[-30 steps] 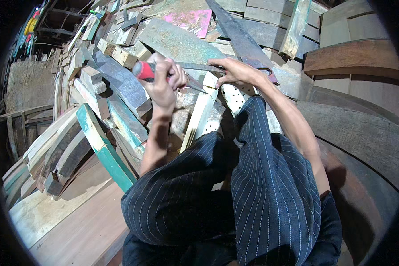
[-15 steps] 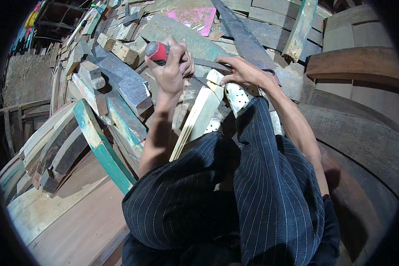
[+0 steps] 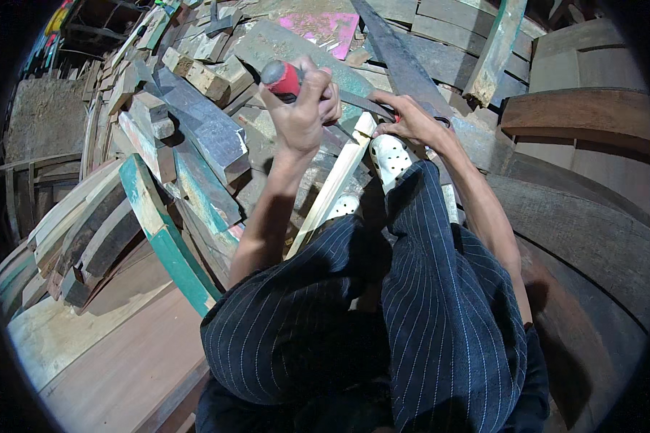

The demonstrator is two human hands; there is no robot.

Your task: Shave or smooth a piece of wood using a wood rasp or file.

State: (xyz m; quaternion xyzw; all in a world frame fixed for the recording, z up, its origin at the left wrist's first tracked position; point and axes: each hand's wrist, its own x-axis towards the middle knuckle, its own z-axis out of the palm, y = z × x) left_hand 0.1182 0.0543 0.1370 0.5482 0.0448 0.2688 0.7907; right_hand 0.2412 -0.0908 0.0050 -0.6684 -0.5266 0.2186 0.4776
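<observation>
Two white clogs (image 3: 392,160) full of holes hold the person's feet, the striped trousers (image 3: 440,310) coming down over them; upper left, a dark rack (image 3: 101,37) stands in shadow, bright yellow and other coloured things beside it, too small to make out; and here in the middle, the left hand (image 3: 303,112) is closed tight round a red handle (image 3: 289,79) with a grey butt, its thin shaft partly hidden below the fist; across from it, the right hand (image 3: 415,124) sits half curled, thumb just beside the tip of a pale wooden strip (image 3: 336,180), fingers over the end of a dark metal strip (image 3: 360,102); how firmly that grip clamps either one, I cannot tell; the wooden strip, our main piece, slants up from near the left knee, just beside the clogs, its notched end right by the thumb!

Down on the floor it's timber everywhere; a greenish board (image 3: 278,45) lies ahead of the hands, with a pink sheet (image 3: 323,32) beyond and a broad saw blade (image 3: 401,61) to the right; left, a grey block (image 3: 209,133), a teal-and-cream curved piece (image 3: 167,231) and a stack of curved boards (image 3: 97,224), with a smooth brownish panel (image 3: 133,353) below; over on the right, a brown curved rail (image 3: 578,119) rests above grey planks.
</observation>
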